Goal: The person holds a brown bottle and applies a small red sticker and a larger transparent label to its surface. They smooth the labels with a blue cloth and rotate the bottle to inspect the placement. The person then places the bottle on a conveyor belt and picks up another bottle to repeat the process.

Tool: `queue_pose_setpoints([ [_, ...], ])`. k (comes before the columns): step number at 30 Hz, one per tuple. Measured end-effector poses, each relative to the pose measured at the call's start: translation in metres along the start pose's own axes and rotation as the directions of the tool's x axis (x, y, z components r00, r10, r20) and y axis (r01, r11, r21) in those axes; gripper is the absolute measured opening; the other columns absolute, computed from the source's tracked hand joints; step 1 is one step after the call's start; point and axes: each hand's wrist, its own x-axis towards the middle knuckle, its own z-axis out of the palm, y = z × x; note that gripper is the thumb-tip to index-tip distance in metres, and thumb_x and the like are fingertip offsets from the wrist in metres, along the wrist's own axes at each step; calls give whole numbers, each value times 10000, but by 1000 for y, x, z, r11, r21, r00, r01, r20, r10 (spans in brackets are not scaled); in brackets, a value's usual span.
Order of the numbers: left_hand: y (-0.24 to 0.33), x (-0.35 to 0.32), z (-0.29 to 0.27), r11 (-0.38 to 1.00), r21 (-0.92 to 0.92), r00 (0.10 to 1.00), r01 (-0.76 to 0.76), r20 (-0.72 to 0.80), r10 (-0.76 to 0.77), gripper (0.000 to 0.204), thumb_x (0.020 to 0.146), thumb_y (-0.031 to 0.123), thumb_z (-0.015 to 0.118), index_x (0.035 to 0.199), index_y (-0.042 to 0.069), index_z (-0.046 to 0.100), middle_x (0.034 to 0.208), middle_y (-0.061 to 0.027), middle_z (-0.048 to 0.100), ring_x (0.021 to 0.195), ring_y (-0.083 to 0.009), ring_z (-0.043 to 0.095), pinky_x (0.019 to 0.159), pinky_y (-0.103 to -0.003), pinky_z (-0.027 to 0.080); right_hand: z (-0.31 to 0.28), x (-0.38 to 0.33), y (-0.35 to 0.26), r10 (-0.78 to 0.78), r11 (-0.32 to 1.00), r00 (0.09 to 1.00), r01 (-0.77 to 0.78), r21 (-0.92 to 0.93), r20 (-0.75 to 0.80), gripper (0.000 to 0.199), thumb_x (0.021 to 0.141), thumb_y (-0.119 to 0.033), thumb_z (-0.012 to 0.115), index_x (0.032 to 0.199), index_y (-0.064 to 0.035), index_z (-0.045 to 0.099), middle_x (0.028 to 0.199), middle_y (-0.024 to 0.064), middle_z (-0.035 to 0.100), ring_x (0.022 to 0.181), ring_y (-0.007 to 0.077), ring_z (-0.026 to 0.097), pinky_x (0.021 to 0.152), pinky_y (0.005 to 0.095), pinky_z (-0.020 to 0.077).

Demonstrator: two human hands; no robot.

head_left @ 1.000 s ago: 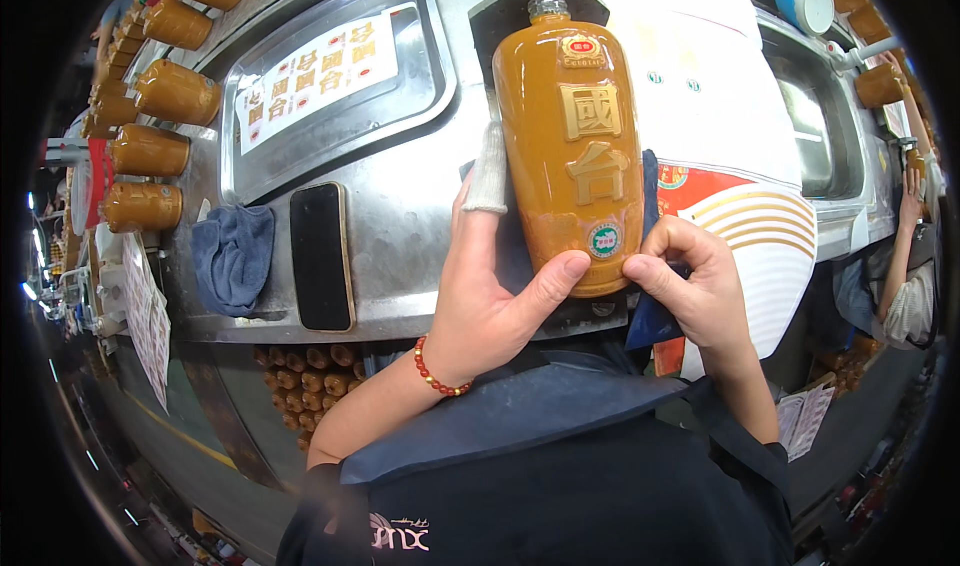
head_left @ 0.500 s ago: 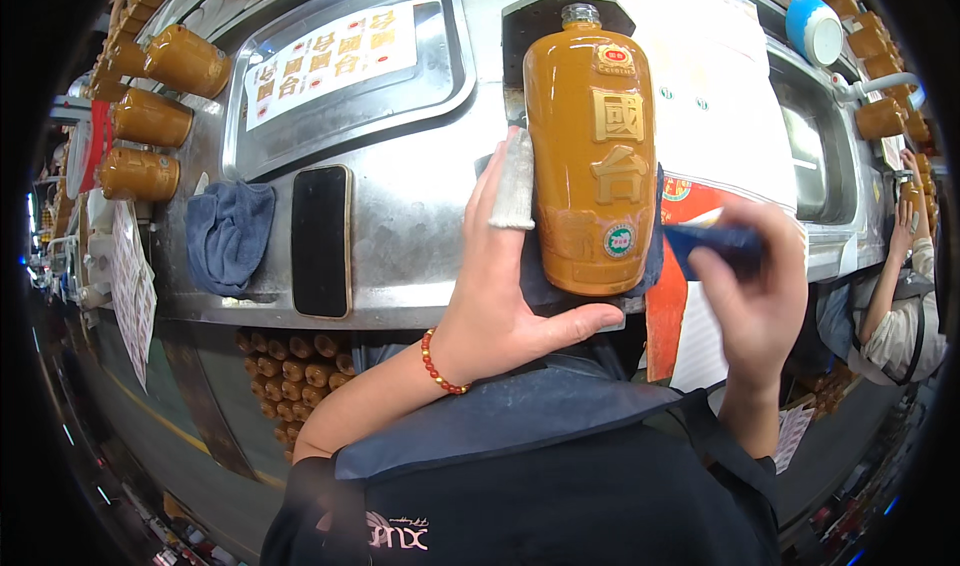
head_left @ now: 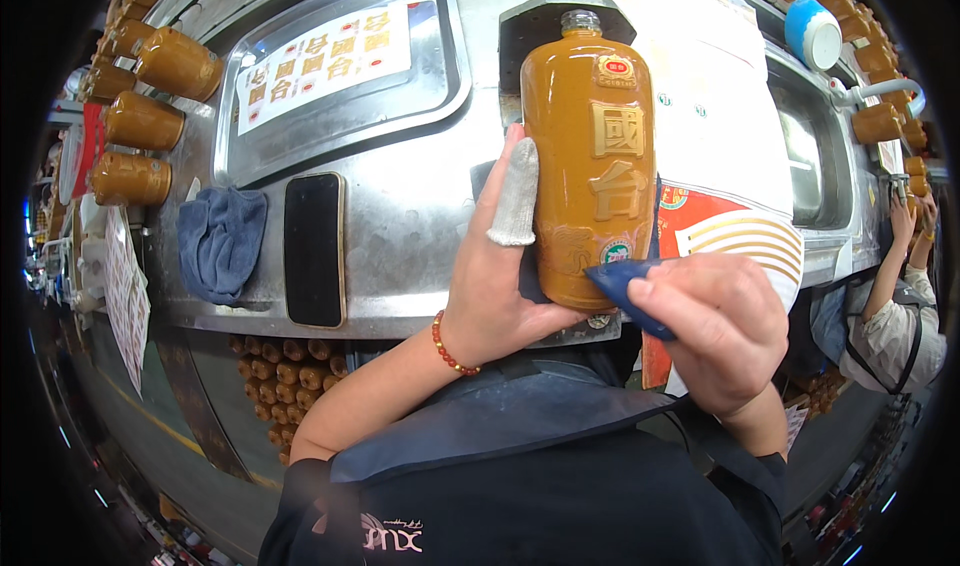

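A glossy amber-brown bottle with raised gold characters lies on its back, open neck pointing away from me. My left hand cups its left side and base, thumb under the bottom end; a white knitted cover sits on one finger. Pinched in my right hand is a flat dark blue scraper, its pointed corner pressed to the bottle's lower front. That corner partly covers a round green and white sticker. Behind the bottle's neck stands a grey metal rest.
Left are a black phone, a blue cloth and a steel tray with a gold sticker sheet. White sheets lie right, before a sink. Brown bottles line the left; a co-worker's arms show far right.
My right hand has moved left with the scraper, from beside the bottle onto its lower front. The left hand still holds the bottle.
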Motion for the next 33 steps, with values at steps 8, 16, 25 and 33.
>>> queue_pose_setpoints([
  [8,6,3,-6,1000,9,998,17,52,-18,1365,654,396,996,1629,-59,158,1679,-271,218,1549,-384,284,1250,-460,261,-5,2,2,76,997,997,-76,-3,-2,406,634,33,744,1035,-18,784,866,83,703,740,245,678,628,334,526],
  [16,32,22,-7,893,-289,938,346,145,-316,886,923,106,766,1584,-80,207,1494,-207,486,1380,-267,510,1165,-391,391,-10,-16,0,302,953,931,-289,93,-203,394,698,125,798,1072,7,762,900,100,699,793,204,652,681,301,525],
  [25,27,17,-5,825,-369,904,428,194,-382,814,959,48,703,1587,-55,195,1489,-191,480,1366,-247,521,1157,-397,411,-4,-33,1,402,914,884,-375,154,-238,349,726,102,815,1058,7,763,875,82,688,770,178,631,659,275,503],
  [33,21,13,-1,836,-383,918,393,109,-382,855,860,344,874,1427,-76,392,1331,-227,594,1212,-288,620,1024,-397,491,-3,-20,-2,400,904,911,-373,211,-103,380,678,87,805,1040,-25,782,881,80,694,771,203,644,651,296,499],
])
